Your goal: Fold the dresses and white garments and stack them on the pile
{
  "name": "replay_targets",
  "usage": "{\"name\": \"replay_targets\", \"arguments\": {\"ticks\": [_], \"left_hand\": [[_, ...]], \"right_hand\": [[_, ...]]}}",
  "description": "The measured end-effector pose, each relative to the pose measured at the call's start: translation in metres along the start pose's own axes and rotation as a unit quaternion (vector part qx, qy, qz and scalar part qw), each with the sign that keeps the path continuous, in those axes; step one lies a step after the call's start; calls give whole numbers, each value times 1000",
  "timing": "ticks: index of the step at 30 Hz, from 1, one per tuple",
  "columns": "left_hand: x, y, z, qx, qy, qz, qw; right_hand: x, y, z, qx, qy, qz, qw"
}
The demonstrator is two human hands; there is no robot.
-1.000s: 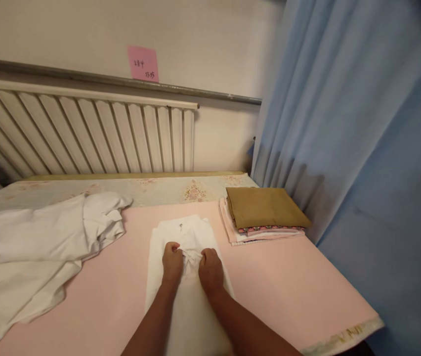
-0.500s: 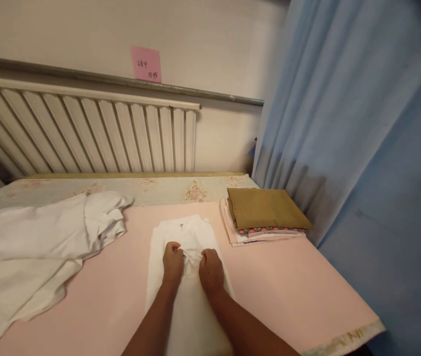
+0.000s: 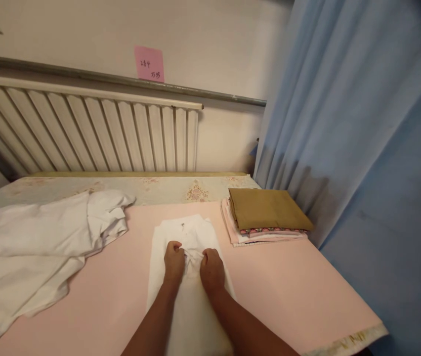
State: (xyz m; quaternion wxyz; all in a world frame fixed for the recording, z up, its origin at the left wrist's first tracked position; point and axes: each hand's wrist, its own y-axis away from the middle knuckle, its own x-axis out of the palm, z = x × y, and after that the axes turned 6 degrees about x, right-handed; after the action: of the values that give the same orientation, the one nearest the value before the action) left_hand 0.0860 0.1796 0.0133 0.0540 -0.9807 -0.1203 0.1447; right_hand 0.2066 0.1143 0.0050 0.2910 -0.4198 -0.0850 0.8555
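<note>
A long white garment (image 3: 191, 321), its sides folded in to a narrow strip, lies flat on a pink sheet (image 3: 277, 287) in front of me. My left hand (image 3: 174, 262) is closed and pinches the garment's cloth between thumb and fingers. Close beside it, my right hand (image 3: 212, 269) pinches the same cloth, also closed. The fabric bunches and wrinkles between the two hands. Beyond them, a small dark mark shows near the garment's far end. My forearms cover part of its near half.
Rumpled white cloth (image 3: 36, 232) lies at the left. A stack of folded fabric, topped by a brown piece (image 3: 270, 210), sits at the right. Behind the bed stands a white radiator (image 3: 95, 131) below a pink note (image 3: 149, 64). A blue curtain (image 3: 340, 109) hangs along the right side.
The view has shifted very slightly, so everything sits a little further right. Both hands keep their pinch on the white garment in the same place.
</note>
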Motion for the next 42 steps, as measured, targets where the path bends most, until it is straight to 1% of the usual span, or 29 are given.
{"name": "replay_targets", "arguments": {"ticks": [4,7,11,13,14,15,17,18,19,20,23,25,27,29,31,33,35,39,42], "left_hand": [[0,1,0,9,-19,4,1000],[-2,1,-4,29,-46,9,998],[-5,7,-18,82,-87,3,993],[-5,14,-27,137,-109,6,985],[-5,18,-31,182,-128,23,975],[-4,22,-33,236,-153,50,958],[-3,29,-34,336,-219,121,908],[-2,31,-33,363,-256,151,883],[-2,32,-30,368,-290,171,867],[-2,32,-25,358,-322,183,857],[-1,31,-11,317,-386,188,846],[-2,29,-7,310,-398,188,843],[-3,28,-10,305,-401,194,841],[-7,30,-19,301,-401,200,842],[-14,37,-29,309,-399,192,842],[-23,51,-35,327,-397,169,841],[-33,72,-34,341,-399,157,836],[-53,116,-12,325,-432,183,821],[-64,135,4,311,-452,196,813]], "right_hand": [[0,0,1,4,-2,2,1000],[-1,0,1,5,-5,4,1000],[-2,0,1,6,-10,5,1000],[-2,0,1,9,-11,6,1000],[-2,0,1,10,-11,6,1000],[-2,0,2,12,-11,6,1000],[-2,0,2,14,-12,5,1000],[-2,0,2,14,-13,6,1000],[-2,0,2,13,-14,6,1000],[-2,0,1,12,-14,6,1000],[-1,0,1,5,-16,7,1000],[-1,0,0,1,-15,7,1000],[-1,1,0,0,-13,6,1000],[0,1,0,0,-11,6,1000],[0,1,0,-1,-10,4,1000],[0,2,-1,0,-10,1,1000],[0,3,-1,0,-11,-1,1000],[-3,5,1,-6,-11,-4,1000],[-6,3,4,-22,-13,0,1000]]}}
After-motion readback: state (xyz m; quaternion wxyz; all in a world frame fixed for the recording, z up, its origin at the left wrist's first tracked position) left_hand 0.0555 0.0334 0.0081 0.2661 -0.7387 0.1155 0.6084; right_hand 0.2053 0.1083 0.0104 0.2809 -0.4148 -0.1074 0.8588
